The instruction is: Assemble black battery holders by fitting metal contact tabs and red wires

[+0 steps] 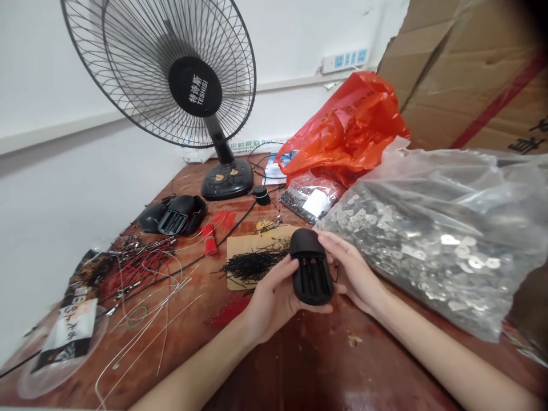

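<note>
A black plastic housing (pixel 314 277) with rounded ends and long slots like a battery compartment is held up over the table. My left hand (pixel 274 291) is closed round its left side, thumb on the edge and fingers underneath. From the right, my right hand (pixel 351 268) grips the same housing near its upper corner, with some fingers behind it, partly hidden. Behind my left hand, a bundle of short black wires (pixel 250 264) lies on a piece of cardboard (pixel 234 245). More black housings (pixel 175 216) sit at the back left.
A black fan (pixel 226 180) stands at the back. On the right are a clear bag of small metal plates (pixel 428 245), a red plastic bag (pixel 346 131) and a cardboard box (pixel 479 85). Red wires (pixel 137 265), loose pale wires (pixel 158 308) and a plastic lid (pixel 92 354) lie left.
</note>
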A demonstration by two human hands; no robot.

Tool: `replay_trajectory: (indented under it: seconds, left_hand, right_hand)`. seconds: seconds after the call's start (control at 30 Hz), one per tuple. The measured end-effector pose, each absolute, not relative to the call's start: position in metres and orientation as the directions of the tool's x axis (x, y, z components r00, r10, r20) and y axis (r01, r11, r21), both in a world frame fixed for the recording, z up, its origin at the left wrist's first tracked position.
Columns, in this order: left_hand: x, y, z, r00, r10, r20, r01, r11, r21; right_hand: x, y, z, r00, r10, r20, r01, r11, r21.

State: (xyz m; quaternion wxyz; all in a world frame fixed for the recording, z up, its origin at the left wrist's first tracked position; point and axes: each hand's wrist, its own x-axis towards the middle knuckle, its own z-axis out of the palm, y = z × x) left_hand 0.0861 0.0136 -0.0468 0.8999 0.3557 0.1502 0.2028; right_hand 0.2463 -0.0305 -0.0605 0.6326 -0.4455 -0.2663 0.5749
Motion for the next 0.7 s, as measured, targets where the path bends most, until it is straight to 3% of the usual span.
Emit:
replay_trajectory:
  seconds: [0.37,0.6,0.7]
  left_hand:
    - [0.081,0.014,-0.049,0.856,0.51,0.082,-0.379,0.512,0.771]
    - [0.081,0.013,-0.04,0.852,0.518,0.079,-0.385,0.516,0.765]
    - [0.08,0.014,-0.037,0.829,0.556,0.067,-0.381,0.473,0.795]
  right_hand:
    - [0.259,-0.037,-0.049,0.349,0.937,0.032,-0.472,0.205,-0.858]
    - [0.261,-0.035,-0.047,0.276,0.949,-0.153,-0.636,0.061,-0.77]
    - [0.26,-0.034,-0.046,0.192,0.968,-0.162,-0.64,-0.001,-0.768]
